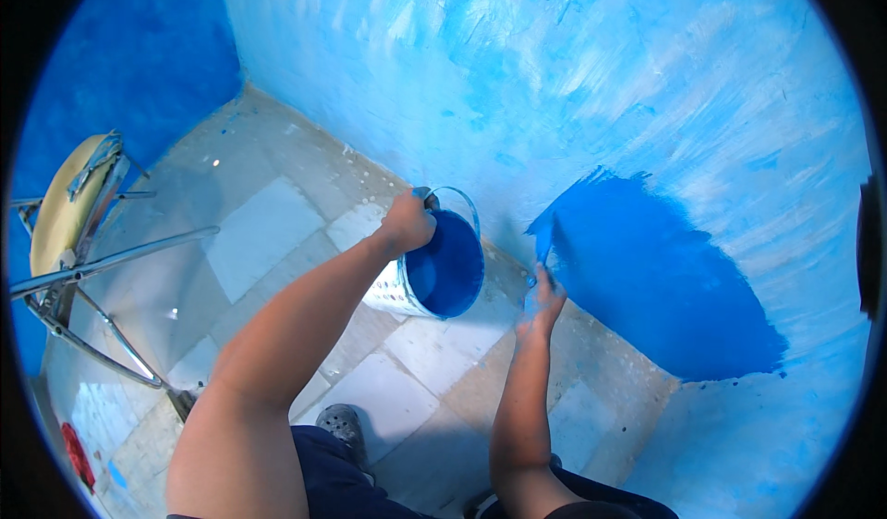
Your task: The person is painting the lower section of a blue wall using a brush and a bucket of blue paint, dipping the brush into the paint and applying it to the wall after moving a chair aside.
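- At the far left, a folding chair with a rounded yellow seat and bare metal legs (pixel 66 210) stands near a deep blue wall (pixel 139 66), which fills the upper left
- In the lower left corner, a small red object (pixel 78 456), too blurred to identify
- Pale, worn square floor tiles (pixel 263 233) spread from the left towards the lower centre, where a grey clog with holes (pixel 340 427) shows
- Near the centre, the person's left hand (pixel 409 222) is clenched at the rim of a round white plastic bucket (pixel 393 288); whether the base touches the floor, I cannot tell
- Inside the bucket, at centre, dark blue liquid paint (pixel 443 265)
- Right of centre, the paint-smeared right hand (pixel 543 299) pinches a blue-coated paintbrush (pixel 544 240), its tip at the wall
- At right, a solid blue patch (pixel 661 279) covers part of a streaky light blue wall (pixel 554 66)
- The step in hand looks like brushing on paint; another stroke calls for a loaded brush and a steady bucket
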`<act>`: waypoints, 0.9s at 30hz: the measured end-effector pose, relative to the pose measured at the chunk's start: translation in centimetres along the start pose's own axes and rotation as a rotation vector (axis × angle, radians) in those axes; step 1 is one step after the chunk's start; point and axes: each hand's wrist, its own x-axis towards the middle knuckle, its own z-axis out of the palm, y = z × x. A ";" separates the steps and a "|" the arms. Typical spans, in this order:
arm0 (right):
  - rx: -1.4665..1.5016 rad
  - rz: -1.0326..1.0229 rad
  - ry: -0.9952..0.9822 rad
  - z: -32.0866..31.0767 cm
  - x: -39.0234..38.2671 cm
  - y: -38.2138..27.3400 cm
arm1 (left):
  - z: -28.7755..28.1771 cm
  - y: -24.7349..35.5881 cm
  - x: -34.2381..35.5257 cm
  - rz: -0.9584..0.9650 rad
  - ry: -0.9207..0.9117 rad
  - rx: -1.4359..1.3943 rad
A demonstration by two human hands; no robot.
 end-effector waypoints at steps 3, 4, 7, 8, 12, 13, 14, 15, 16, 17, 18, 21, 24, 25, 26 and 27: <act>-0.006 -0.005 -0.019 0.5 -0.5 -1.3 | 0.3 -0.9 0.2 0.061 0.064 -0.002; 0.005 -0.030 -0.030 0.4 -0.7 -2.6 | 0.2 -0.9 0.3 0.049 0.056 0.004; 0.089 -0.155 -0.091 1.2 -1.4 -8.2 | 0.1 -1.0 0.2 0.033 0.036 0.016; 0.100 -0.210 -0.099 1.6 -2.0 -9.8 | 0.0 -1.0 0.2 0.047 0.036 0.019; 0.146 -0.336 -0.105 2.2 -2.9 -11.3 | -0.1 0.0 0.0 -0.001 -0.012 0.015; 0.155 -0.343 -0.100 2.3 -2.8 -10.8 | 0.0 0.0 0.0 0.006 -0.004 0.011; 0.140 -0.286 -0.086 2.1 -2.4 -9.6 | 0.0 0.0 -0.1 0.014 0.005 0.008; 0.124 -0.228 -0.072 1.8 -1.6 -7.5 | 0.1 -0.1 -0.1 0.022 0.014 0.004; 0.108 -0.171 -0.057 1.3 -0.8 -5.4 | 0.2 -0.1 -0.1 0.027 0.023 0.004; 0.046 -0.092 -0.045 0.7 -0.3 -3.3 | 0.2 -0.3 -0.1 0.030 0.032 0.006; -0.014 -0.015 -0.034 0.0 0.0 -1.3 | 0.2 -0.4 -0.1 0.035 0.042 0.009; -0.027 -0.107 -0.036 -0.7 1.5 0.2 | 0.5 -0.5 0.2 0.088 0.055 0.021; 0.049 -0.148 -0.080 1.1 -1.9 -5.4 | 0.0 -1.2 0.2 0.021 0.025 0.017; 0.052 -0.201 -0.081 1.5 -2.5 -7.7 | 0.1 -0.6 0.1 0.018 0.017 0.006; 0.053 -0.247 -0.082 1.8 -2.9 -9.3 | 0.0 -0.5 -0.1 0.007 0.007 -0.004; 0.058 -0.300 -0.090 2.0 -3.1 -10.3 | -0.3 -0.2 -0.2 0.004 0.006 -0.013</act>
